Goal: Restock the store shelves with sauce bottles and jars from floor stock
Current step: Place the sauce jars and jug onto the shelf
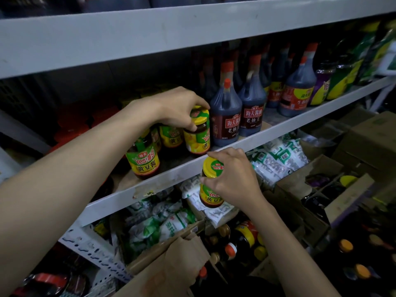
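Note:
My left hand [180, 108] grips the yellow lid of a soybean-paste jar [198, 136] that stands on the grey middle shelf [214, 166], beside two more jars behind it and one jar [144, 160] nearer the shelf's front edge. My right hand [233, 179] holds another yellow-lidded jar [211, 185] by its lid, in the air just below and in front of the shelf edge. Dark soy sauce bottles [225, 116] with orange caps stand right of the jars.
An upper shelf board [150, 33] hangs above. White and green bags [276, 157] fill the shelf below. Open cardboard boxes [171, 260] on the floor hold bottles and jars. More boxes [364, 142] are stacked at the right.

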The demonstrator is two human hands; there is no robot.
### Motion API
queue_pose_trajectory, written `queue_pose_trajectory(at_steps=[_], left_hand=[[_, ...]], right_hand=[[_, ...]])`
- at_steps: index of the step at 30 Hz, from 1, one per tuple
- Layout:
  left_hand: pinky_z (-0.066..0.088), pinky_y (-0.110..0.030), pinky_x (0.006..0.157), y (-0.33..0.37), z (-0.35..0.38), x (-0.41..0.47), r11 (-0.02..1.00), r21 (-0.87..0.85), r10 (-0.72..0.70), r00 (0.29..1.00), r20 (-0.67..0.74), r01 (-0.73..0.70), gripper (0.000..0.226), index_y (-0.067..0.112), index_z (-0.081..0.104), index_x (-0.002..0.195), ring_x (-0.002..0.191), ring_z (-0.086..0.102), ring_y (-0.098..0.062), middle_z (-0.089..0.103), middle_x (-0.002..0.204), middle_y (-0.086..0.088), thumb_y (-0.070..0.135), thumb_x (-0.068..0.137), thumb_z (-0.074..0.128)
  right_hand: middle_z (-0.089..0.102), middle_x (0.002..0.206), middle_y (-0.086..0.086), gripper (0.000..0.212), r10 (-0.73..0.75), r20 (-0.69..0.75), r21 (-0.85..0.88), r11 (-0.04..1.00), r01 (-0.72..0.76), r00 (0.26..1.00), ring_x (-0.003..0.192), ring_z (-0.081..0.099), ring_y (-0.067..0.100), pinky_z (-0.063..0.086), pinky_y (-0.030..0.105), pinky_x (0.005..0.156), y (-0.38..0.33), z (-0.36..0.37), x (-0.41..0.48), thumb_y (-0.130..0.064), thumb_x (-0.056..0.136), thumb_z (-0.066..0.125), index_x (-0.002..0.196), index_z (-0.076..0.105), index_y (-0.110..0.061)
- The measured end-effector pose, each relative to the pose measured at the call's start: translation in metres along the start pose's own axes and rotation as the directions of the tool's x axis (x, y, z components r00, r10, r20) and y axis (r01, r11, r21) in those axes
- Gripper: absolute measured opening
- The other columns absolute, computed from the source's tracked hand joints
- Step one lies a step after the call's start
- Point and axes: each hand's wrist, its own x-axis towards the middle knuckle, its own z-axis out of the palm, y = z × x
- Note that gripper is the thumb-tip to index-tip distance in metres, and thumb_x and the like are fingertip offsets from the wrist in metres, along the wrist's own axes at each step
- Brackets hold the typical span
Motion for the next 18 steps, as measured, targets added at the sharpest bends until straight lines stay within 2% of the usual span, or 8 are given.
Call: queue_pose_trajectory(at_steps=[3,7,10,13,15,18], left_hand=[[0.043,-0.031,0.093,0.001,0.005,0.009,1.0,0.023,0.018,1.0,-0.017,-0.018,0.07,0.029,0.048,0.141,0.119,0.053,-0.025,0.061,0.129,-0.006,0.032,0.077,0.078],[0.044,-0.04,0.097,0.004,0.012,0.012,0.993,0.112,0.064,0.989,-0.135,-0.048,0.059,0.027,0.055,0.136,0.117,0.048,-0.028,0.058,0.126,-0.006,0.029,0.081,0.076],[0.041,-0.044,0.1,0.002,0.013,0.005,0.998,0.053,0.044,0.991,-0.129,-0.038,0.058,0.027,0.055,0.136,0.118,0.047,-0.026,0.056,0.128,-0.003,0.029,0.082,0.075],[0.038,-0.042,0.103,-0.004,0.011,-0.01,1.0,0.004,0.017,0.989,-0.146,-0.017,0.057,0.025,0.056,0.136,0.12,0.047,-0.026,0.057,0.13,-0.004,0.03,0.082,0.075],[0.039,-0.037,0.102,-0.01,0.005,-0.025,0.998,-0.068,-0.006,0.977,-0.212,-0.009,0.046,0.02,0.063,0.128,0.118,0.051,-0.026,0.061,0.125,-0.006,0.03,0.085,0.073],[0.046,-0.035,0.091,-0.016,0.0,-0.055,0.975,-0.224,-0.056,0.964,-0.262,-0.004,0.019,0.015,0.074,0.102,0.101,0.061,-0.022,0.067,0.11,-0.005,0.027,0.088,0.069]], right_hand=[[0.059,0.117,0.003,0.069,-0.013,0.004,0.011,1.0,0.013,1.0,0.115,0.043,0.024,0.046,0.04,0.092,0.001,-0.002,0.0,-0.042,0.074,0.08,0.135,0.059,-0.017],[0.059,0.117,0.002,0.068,-0.013,0.0,0.014,1.0,0.013,1.0,0.115,0.044,0.024,0.046,0.041,0.092,0.001,-0.003,0.003,-0.04,0.074,0.08,0.135,0.059,-0.018],[0.06,0.118,0.002,0.067,-0.018,0.003,0.023,1.0,0.018,1.0,0.116,0.044,0.024,0.043,0.037,0.094,0.0,-0.004,0.006,-0.038,0.074,0.082,0.134,0.06,-0.018],[0.06,0.119,0.002,0.065,-0.039,0.012,0.046,0.998,0.038,0.999,0.114,0.045,0.023,0.038,0.03,0.092,-0.006,-0.011,0.014,-0.038,0.072,0.083,0.131,0.062,-0.019],[0.06,0.117,-0.001,0.065,-0.047,0.022,0.107,0.993,0.045,0.999,0.113,0.047,0.022,0.04,0.031,0.092,-0.014,-0.02,0.024,-0.04,0.07,0.085,0.129,0.064,-0.021],[0.059,0.113,-0.006,0.063,-0.023,0.026,0.304,0.953,0.014,0.999,0.11,0.056,0.019,0.051,0.038,0.091,-0.03,-0.034,0.041,-0.039,0.068,0.087,0.124,0.067,-0.021]])
